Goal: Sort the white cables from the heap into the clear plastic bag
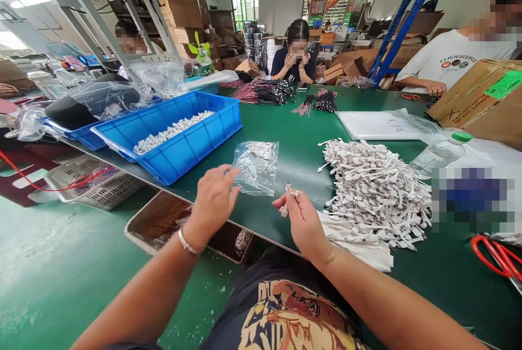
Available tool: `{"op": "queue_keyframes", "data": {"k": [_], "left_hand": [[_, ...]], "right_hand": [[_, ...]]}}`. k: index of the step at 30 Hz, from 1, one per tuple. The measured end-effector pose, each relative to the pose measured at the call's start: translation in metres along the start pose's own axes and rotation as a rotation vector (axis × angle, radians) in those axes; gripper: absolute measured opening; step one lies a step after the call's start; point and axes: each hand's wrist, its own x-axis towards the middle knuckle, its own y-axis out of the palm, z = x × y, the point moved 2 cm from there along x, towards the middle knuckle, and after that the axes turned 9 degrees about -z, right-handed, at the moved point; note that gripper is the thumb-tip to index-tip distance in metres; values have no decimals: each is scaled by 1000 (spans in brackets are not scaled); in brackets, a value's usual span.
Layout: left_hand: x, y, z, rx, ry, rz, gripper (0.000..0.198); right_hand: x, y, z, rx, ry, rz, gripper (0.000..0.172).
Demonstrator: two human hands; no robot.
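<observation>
The left hand [214, 203] is open, its fingers loosely spread, and its fingertips sit at or just beside the edge of a clear plastic bag [256, 168], which lies flat on the green desk [293, 143] at about 1 o'clock from that hand. Something pale shows inside the top of the bag, too blurred to identify. The right hand [305, 225] is narrowly closed, pinching a small white piece [290, 195] between thumb and fingertips; its exact shape is too small to tell.

Just beyond the right hand, at about 2 o'clock, lies a large heap of white flat cables [375, 192], its near edge spilling onto a white cloth [354, 244]. At about 10 o'clock, a blue plastic crate [175, 161] holds a long mound of small white parts [173, 131]. Bundles of black and red wires [265, 92] lie farther up the desk at 12 o'clock.

Red-handled scissors [495, 256] rest at 3 o'clock, and a plastic water bottle [440, 154] stands beyond the heap. A co-worker in a white T-shirt [457, 56] sits at about 2 o'clock, one hand on the desk, beside a cardboard box [477, 94].
</observation>
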Motion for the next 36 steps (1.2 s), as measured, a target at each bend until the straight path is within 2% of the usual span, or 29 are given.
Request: {"op": "queue_keyframes", "data": {"k": [2,4,6,8,10,12,14,17,19,23,29,33,36], "left_hand": [[15,3,30,185,13,-39,38],[27,12,47,170,42,50,25],[33,20,50,141,53,72,25],[32,26,43,58,51,71,28],[28,29,33,-71,32,74,27],[24,28,26,-175,1,69,25],[21,27,21,-208,-17,38,25],[19,26,14,-204,21,1,25],[19,28,9,-180,61,0,26],[19,32,1,-156,67,-18,27],[20,35,0,-196,54,-12,25],[22,37,1,-200,35,3,27],[28,32,6,-209,2,50,28]], "right_hand": [[0,-2,3,-75,-116,42,28],[1,2,8,-139,-323,92,22],[5,12,12,-224,-610,193,21],[12,26,13,-431,-869,365,21],[26,38,7,-722,-962,508,19],[43,45,-1,-907,-907,511,20],[57,50,-8,-1015,-816,461,20],[73,61,-17,-1152,-717,445,15],[82,72,-18,-1206,-688,458,21],[106,91,-16,-1266,-647,434,31],[137,97,-22,-1300,-461,384,30],[140,99,-26,-1259,-358,392,31],[130,97,-20,-1211,-343,424,32]]}}
